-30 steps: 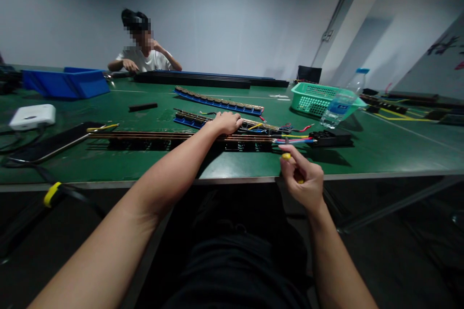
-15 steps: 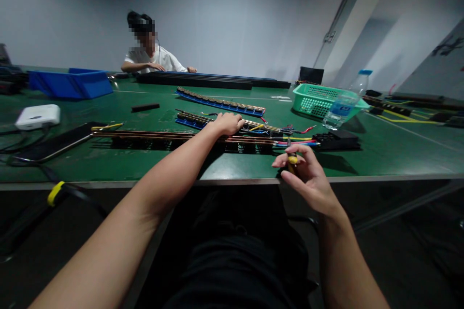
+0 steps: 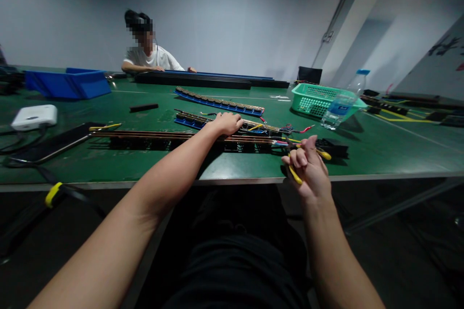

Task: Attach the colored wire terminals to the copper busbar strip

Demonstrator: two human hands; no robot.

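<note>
My right hand is closed around yellow-handled pliers. Their dark jaws are by the coloured wires at the right end of a long dark rail with copper strips, lying along the near side of the table. Over the middle of this rail my left hand presses down, its fingers bent around the rail's far side and partly hidden. Just behind it lies a shorter blue-based rail with loose wires at its right end. A black block-shaped part sits right of the pliers.
Another blue-based rail lies farther back. At right stand a green basket and a water bottle; at left, a blue bin, a white box and cables. Across the table a person works behind long black rails.
My right hand has turned and closed around the pliers, whose handles are now spread, with the jaws at the wires. The black part shifted slightly left. My left hand stays in place.
</note>
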